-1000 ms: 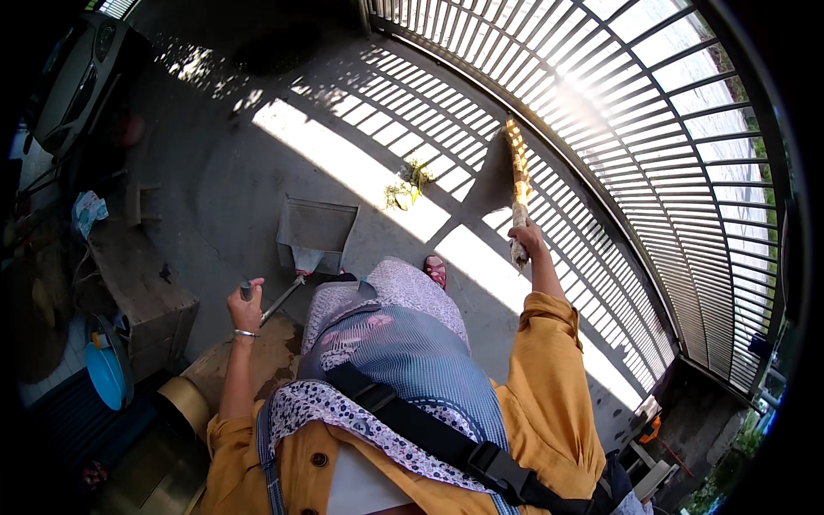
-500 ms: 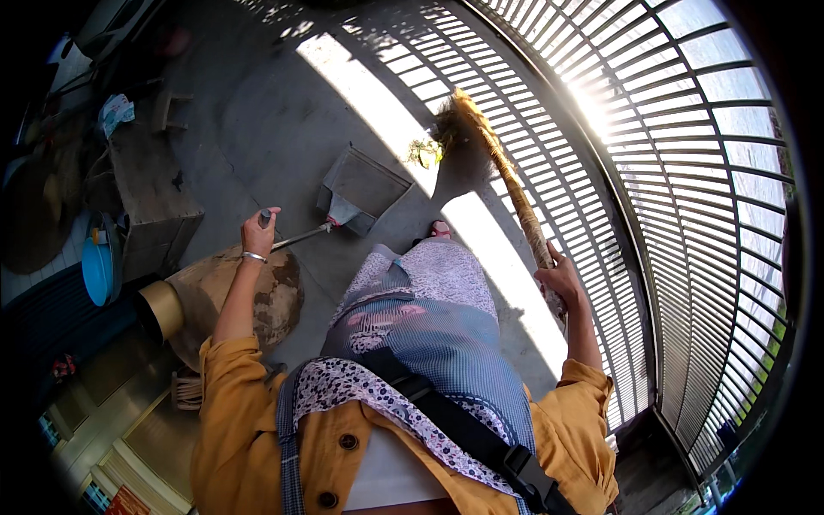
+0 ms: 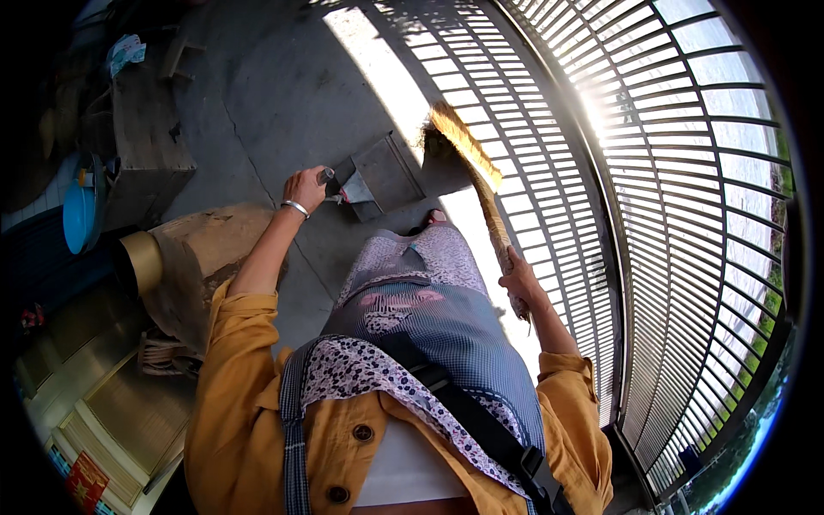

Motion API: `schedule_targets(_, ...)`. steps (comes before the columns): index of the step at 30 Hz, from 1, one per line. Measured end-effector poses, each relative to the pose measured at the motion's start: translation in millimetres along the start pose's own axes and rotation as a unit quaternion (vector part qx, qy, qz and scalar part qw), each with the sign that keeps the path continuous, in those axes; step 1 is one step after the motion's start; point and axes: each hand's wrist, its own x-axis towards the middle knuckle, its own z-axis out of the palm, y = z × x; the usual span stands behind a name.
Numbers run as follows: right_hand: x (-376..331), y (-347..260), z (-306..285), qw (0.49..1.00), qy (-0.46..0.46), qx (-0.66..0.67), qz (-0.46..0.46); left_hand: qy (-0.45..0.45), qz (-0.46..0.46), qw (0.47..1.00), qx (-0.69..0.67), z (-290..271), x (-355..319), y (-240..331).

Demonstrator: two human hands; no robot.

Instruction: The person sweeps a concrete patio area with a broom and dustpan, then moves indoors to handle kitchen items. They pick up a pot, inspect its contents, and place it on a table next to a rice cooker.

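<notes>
My left hand (image 3: 304, 190), with a silver bangle on its wrist, is closed around the top end of a long-handled dustpan's handle. The handle points up toward me, so its shaft is mostly hidden. Beyond it the grey dustpan (image 3: 390, 175) rests on the concrete floor with its mouth toward the right. My right hand (image 3: 520, 276) grips the lower part of a straw broom (image 3: 486, 199). Its yellow bristle head lies at the dustpan's open side, by a dark shadow. Whatever lies under the bristles cannot be made out.
A barred metal fence (image 3: 687, 232) runs along the right, throwing striped shadows. At my left stand a large wooden stump (image 3: 210, 253), a brass-coloured pot (image 3: 140, 262), a wooden box (image 3: 150, 137) and a blue basin (image 3: 79, 210). My foot (image 3: 436, 216) is near the dustpan.
My left hand has moved right and forward, bringing the dustpan's handle more upright. The broom has swung left, closer to the dustpan. The yellow-green leafy bits beside it are out of sight.
</notes>
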Motion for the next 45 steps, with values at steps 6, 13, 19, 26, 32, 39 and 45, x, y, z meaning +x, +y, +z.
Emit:
schedule_targets(6, -47, -27, -38, 0.999, -0.007, 0.031, 0.027, 0.003, 0.0, 1.0, 0.015, 6, -1, -9)
schedule_targets(13, 13, -44, 13, 0.988, 0.063, -0.137, -0.041, 0.005, -0.008, 1.0, 0.012, 4, -9, -10)
schedule_targets(19, -50, -45, -18, 0.955, 0.05, -0.283, -0.075, -0.003, -0.018, 1.0, 0.01, 0, -14, -11)
schedule_targets(26, -93, -3, -35, 0.989, 0.059, -0.134, -0.029, -0.009, -0.018, 1.0, 0.001, 6, -14, -19)
schedule_targets(32, -23, -1, 42, 0.969, -0.006, 0.221, 0.113, -0.015, -0.02, 1.0, 0.014, 5, -17, -10)
schedule_targets(39, -39, -32, 79, 0.976, -0.054, 0.207, 0.026, -0.006, -0.014, 1.0, 0.008, 19, -17, -11)
schedule_targets(45, -106, -65, -7, 0.962, -0.125, 0.222, 0.098, 0.026, -0.03, 0.999, -0.014, 17, -11, -7)
